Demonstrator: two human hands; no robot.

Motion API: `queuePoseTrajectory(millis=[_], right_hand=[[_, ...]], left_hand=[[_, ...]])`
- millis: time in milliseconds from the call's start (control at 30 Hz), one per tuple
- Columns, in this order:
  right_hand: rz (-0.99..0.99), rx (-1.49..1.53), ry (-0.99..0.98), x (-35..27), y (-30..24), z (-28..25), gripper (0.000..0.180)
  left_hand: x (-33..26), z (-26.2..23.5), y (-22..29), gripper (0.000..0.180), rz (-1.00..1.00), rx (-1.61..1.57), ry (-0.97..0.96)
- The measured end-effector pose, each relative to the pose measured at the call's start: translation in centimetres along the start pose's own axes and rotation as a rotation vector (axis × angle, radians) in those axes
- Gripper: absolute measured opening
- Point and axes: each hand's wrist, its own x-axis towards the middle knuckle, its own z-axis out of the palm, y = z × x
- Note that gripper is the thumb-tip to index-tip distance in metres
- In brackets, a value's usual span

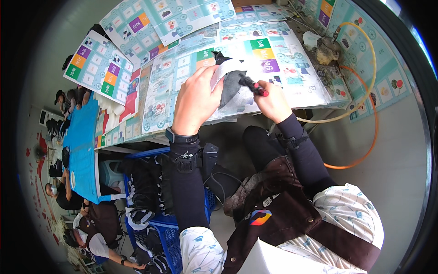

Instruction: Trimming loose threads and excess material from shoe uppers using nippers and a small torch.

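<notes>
Fabric piece (230, 84) looks limp and light, so we pinch its 9 o'clock edge with left hand (197, 100), right hand (273, 104) gripping red-tipped tool (253, 86).

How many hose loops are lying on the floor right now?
2: a yellow hose loop by the table's right end, and an orange hose loop lower, partly overlapping it. Parts are hidden by the table.
</notes>
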Motion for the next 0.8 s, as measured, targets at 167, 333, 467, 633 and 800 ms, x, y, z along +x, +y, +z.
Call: queuePoseTrajectory(millis=[167,333,467,633,800], right_hand=[[-0.020,-0.003,0.045,0.5,0.6,0.2,0.023],[-0.044,0.062,-0.154,-0.3,-0.2,0.0,0.023],[-0.022,0.178,-0.338,-0.3,-0.1,-0.4,0.022],[-0.005,0.212,-0.294,-0.2,-0.2,-0.4,0.022],[-0.023,0.191,-0.277,-0.3,-0.1,-0.1,0.023]], left_hand=[[-0.2,0.1,-0.3,0.032,0.026,-0.003,0.015],[-0.1,-0.1,0.1,0.032,-0.005,-0.013,0.000],[-0.1,-0.1,0.0,0.032,-0.007,-0.012,-0.008],[-0.4,0.1,-0.2,0.033,-0.011,-0.016,0.003],[-0.4,0.1,-0.3,0.034,-0.015,-0.016,-0.003]])
